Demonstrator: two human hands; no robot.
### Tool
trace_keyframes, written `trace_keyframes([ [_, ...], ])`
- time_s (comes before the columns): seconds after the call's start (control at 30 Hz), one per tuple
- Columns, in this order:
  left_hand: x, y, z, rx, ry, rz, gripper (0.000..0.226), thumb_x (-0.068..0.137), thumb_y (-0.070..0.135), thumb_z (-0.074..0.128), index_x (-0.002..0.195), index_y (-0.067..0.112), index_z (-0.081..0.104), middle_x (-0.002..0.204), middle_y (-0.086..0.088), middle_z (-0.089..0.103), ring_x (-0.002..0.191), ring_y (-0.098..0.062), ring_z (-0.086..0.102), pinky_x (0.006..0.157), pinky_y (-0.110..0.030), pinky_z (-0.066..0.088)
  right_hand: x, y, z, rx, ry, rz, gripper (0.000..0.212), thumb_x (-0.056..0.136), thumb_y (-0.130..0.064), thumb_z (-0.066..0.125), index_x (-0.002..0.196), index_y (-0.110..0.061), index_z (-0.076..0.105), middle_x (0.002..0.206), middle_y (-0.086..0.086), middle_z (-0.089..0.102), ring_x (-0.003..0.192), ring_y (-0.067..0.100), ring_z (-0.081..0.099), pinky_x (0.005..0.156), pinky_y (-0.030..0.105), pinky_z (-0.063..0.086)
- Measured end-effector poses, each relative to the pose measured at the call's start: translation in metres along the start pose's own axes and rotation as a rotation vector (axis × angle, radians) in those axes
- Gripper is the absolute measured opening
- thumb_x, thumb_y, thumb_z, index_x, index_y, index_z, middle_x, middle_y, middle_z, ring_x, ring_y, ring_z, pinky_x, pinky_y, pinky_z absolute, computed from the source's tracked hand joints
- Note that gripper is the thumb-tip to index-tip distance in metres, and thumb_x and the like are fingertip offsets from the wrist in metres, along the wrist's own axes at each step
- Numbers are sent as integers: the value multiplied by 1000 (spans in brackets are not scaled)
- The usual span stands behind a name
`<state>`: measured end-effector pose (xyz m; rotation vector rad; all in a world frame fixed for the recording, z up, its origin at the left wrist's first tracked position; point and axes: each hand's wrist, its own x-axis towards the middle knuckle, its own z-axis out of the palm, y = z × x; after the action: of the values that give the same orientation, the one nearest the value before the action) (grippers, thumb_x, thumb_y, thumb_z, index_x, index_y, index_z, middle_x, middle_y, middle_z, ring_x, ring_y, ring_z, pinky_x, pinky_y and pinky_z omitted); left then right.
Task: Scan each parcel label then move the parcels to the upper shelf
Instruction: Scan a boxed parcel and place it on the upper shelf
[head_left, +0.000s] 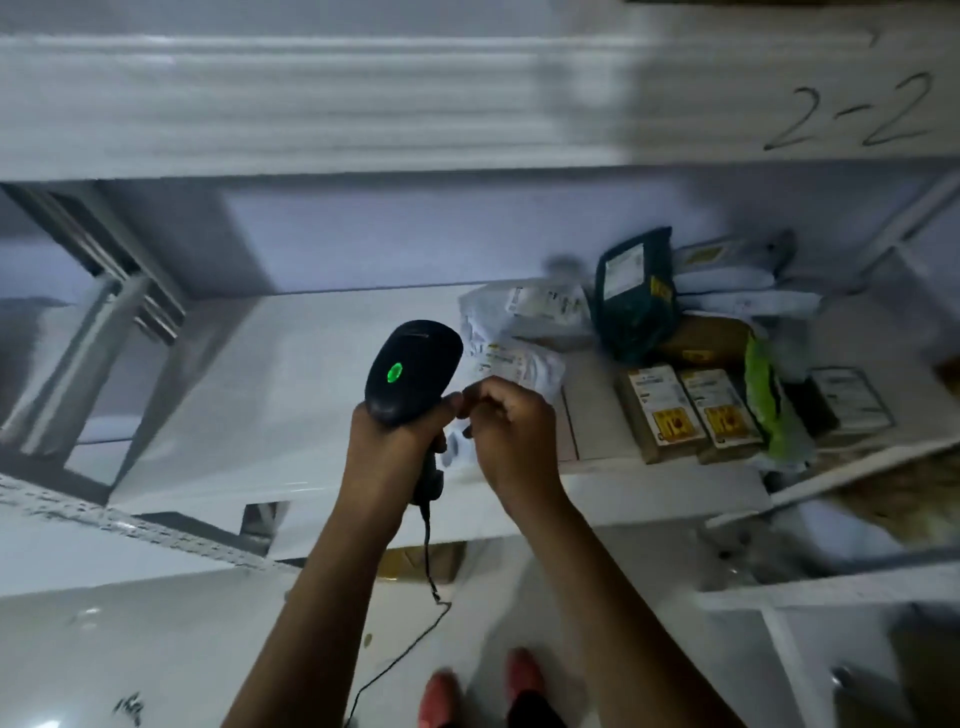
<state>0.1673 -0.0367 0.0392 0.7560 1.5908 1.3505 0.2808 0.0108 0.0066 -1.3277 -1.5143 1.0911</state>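
White poly parcel (540, 376) is pinched by right hand (511, 441), left hand (395, 447) grips scanner (413, 364); crumpled label (498, 361) risks misread.

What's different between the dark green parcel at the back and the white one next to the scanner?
The dark green parcel stands propped upright; the white parcel lies flat and crumpled. The right hand pinches the white parcel's edge beside the scanner; nothing touches the dark green parcel. Both carry printed labels and sit on one shelf.
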Motion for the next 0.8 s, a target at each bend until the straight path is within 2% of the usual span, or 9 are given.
trace_keyframes([
  [0.13,6,-22,34,-39,-74,-83,12,89,13,78,82,22,74,76,-20,71,70,-31,69,67,-41,56,7,25,-5,-55,-32,239,22,87,-24,48,77,-30,66,79,-4,71,78,19,68,73,38,57],
  [0.23,11,-35,72,-46,-110,-100,15,88,9,79,86,22,72,72,-3,75,73,-17,75,70,-31,61,15,44,-29,-90,63,295,23,89,-24,44,80,-28,65,83,-1,71,81,21,69,73,39,57],
  [0.33,23,-44,111,-61,-148,-193,9,87,13,81,87,14,72,68,-3,71,69,-19,72,70,-35,60,25,72,-65,-118,200,379,27,96,-18,51,114,-19,71,119,3,72,110,22,66,95,38,54],
  [0.37,28,-49,126,-64,-165,-226,9,87,14,81,88,13,72,70,-5,72,68,-19,72,72,-36,60,31,84,-80,-115,251,423,35,96,-15,53,129,-18,67,133,3,66,123,22,61,104,36,49],
  [0.43,36,-61,154,-64,-201,-280,12,86,13,81,95,10,73,79,-9,76,73,-21,73,79,-40,61,42,110,-110,-156,349,500,50,95,-14,56,145,-16,56,149,5,54,138,25,49,110,35,39],
  [0.5,43,-77,185,-55,-233,-327,20,85,12,82,103,10,73,91,-14,77,84,-25,74,86,-44,61,55,141,-140,-270,420,557,54,95,-15,57,149,-10,50,152,12,50,141,31,43,111,38,38],
  [0.57,47,-95,214,-27,-263,-375,19,87,11,81,101,17,70,96,-12,73,92,-26,71,89,-45,61,64,168,-162,-431,435,603,55,95,-18,59,147,-3,47,150,19,48,139,37,41,108,43,39],
  [0.7,50,-133,256,77,-242,-480,20,88,14,79,106,9,70,81,-8,67,77,-25,66,89,-50,60,68,195,-181,-569,369,608,57,100,-25,62,149,-4,42,151,20,41,138,42,37,101,52,45],
  [0.8,51,-148,269,84,-196,-534,10,89,12,77,93,11,68,77,-10,65,75,-30,63,86,-50,59,64,204,-183,-685,321,554,60,96,-33,68,145,-7,45,148,20,42,136,42,38,95,54,50],
])
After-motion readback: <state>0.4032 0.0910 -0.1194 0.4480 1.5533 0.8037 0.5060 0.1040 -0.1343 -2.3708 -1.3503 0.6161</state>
